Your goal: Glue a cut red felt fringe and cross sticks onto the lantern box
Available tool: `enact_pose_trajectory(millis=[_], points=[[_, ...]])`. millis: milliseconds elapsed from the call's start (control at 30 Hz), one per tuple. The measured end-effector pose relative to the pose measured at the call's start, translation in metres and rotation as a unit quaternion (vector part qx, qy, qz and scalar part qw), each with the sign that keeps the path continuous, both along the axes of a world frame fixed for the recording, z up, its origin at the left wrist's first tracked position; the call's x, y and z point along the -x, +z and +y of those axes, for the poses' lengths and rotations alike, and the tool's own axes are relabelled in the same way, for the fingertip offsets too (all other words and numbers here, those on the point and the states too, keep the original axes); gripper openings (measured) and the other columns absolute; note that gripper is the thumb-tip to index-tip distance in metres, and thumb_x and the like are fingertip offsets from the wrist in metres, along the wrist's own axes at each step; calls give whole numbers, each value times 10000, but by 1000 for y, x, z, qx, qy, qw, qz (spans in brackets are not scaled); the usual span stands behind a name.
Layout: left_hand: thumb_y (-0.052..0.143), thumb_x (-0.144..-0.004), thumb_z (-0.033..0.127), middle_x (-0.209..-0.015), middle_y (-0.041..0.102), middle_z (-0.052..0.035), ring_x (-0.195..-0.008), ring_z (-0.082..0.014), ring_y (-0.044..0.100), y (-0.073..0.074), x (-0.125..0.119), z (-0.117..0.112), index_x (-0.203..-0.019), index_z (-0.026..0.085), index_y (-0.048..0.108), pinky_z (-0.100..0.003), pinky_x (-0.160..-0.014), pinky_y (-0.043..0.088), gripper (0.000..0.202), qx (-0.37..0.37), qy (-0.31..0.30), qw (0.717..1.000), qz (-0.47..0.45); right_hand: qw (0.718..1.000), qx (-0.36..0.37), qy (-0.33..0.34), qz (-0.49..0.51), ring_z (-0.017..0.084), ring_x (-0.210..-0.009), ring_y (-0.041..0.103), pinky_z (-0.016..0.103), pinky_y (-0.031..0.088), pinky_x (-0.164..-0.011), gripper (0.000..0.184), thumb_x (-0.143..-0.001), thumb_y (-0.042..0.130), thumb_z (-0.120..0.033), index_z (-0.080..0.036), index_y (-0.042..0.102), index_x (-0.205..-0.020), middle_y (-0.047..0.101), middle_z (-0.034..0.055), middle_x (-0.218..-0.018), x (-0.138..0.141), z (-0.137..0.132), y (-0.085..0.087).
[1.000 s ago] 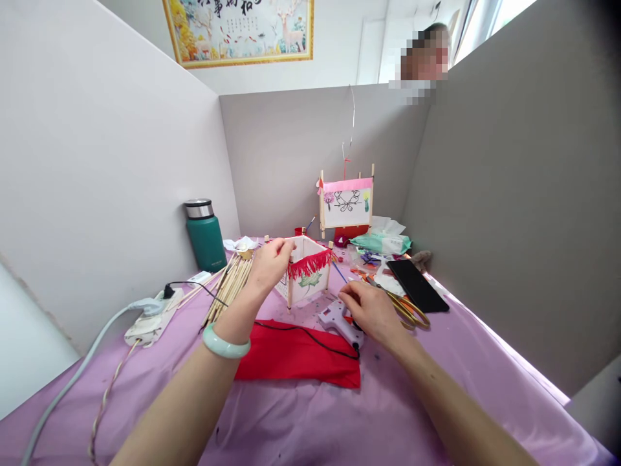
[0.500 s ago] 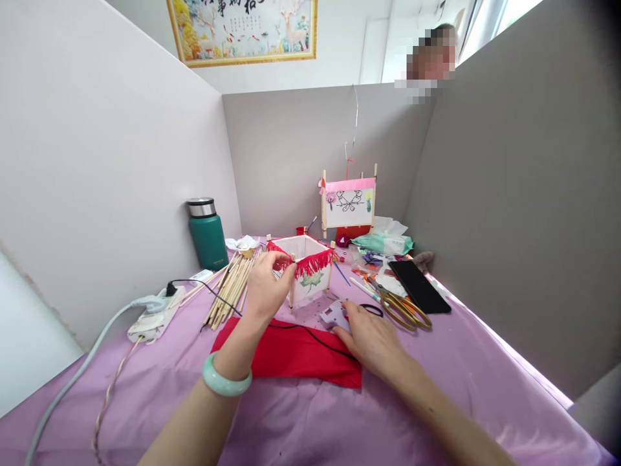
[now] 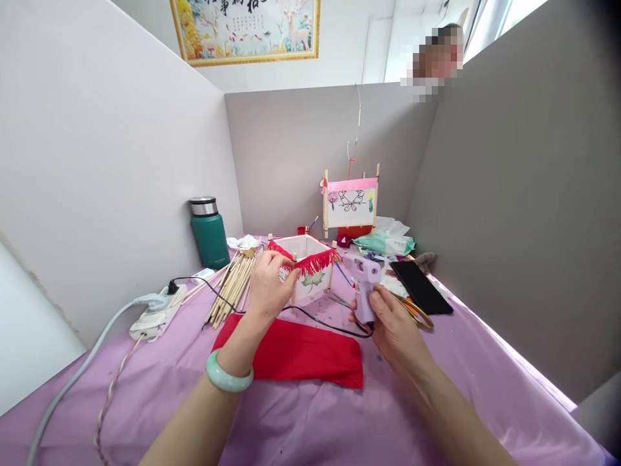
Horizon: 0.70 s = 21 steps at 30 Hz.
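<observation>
Gripping lilac glue gun [image 3: 361, 270] in right hand [image 3: 395, 330]; left hand [image 3: 269, 291] clasping red-fringed paper lantern [image 3: 313, 285]

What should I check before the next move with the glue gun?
1. Hot glue gun held firmly in right hand: ok, the fingers wrap its handle.
2. Paper lantern frame steadied: ok, it stands upright with left hand on its near corner.
3. Black cord connected: ok, it appears to run to the plug in the power strip.
4. Cord clear of left hand: not ok, it passes behind the left wrist.
5. Gun nozzle hot: cannot tell.
6. Glue stick loaded: cannot tell, the rear of the gun is hidden.
</observation>
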State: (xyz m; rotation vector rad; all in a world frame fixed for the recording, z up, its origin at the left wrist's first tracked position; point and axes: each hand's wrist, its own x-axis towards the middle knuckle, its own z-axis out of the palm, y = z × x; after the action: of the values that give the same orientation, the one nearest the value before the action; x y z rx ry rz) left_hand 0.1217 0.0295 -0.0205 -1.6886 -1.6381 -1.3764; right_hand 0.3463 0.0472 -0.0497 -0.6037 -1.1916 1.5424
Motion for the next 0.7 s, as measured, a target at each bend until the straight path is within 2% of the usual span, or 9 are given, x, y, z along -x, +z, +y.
enact_pose_trajectory(millis=[100,200,333,433,700], points=[[670,-765,216,-876,592,-39,-890,-203,556,1,-3,1,-773,192,610,-346,-829,435,64,10,8,1000,-3,992,59,88,74,106,-673,528,243,469,-601,423,-729,716,-391,-200,538,-1061,537,-15,-749,13,-10,9],[652,-769,190,-876,597,-41,-889,-204,556,2,-5,3,-762,191,606,-347,-833,428,46,11,19,1000,-9,987,67,125,77,76,-578,460,214,426,-527,338,-734,714,-326,-175,589,-1010,472,-42,-651,26,-14,18],[646,-765,173,-880,606,-44,-897,-208,553,2,-8,3,-755,189,601,-354,-842,420,48,14,26,999,-13,987,28,157,34,88,-539,488,223,411,-452,358,-765,663,-395,-167,592,-1032,523,-20,-714,37,-8,30],[637,-767,171,-862,607,-44,-892,-209,554,1,-9,3,-747,189,595,-352,-830,420,50,18,29,999,-16,982,35,188,-4,74,-466,468,201,347,-388,406,-789,616,-479,-149,598,-1025,533,-19,-690,43,0,36],[601,-788,178,-817,614,-42,-827,-194,566,-1,-10,6,-731,185,574,-323,-768,428,63,8,13,1000,-18,967,35,250,-35,83,-411,492,194,289,-364,496,-824,501,-597,-131,638,-926,582,-1,-604,55,13,39]])
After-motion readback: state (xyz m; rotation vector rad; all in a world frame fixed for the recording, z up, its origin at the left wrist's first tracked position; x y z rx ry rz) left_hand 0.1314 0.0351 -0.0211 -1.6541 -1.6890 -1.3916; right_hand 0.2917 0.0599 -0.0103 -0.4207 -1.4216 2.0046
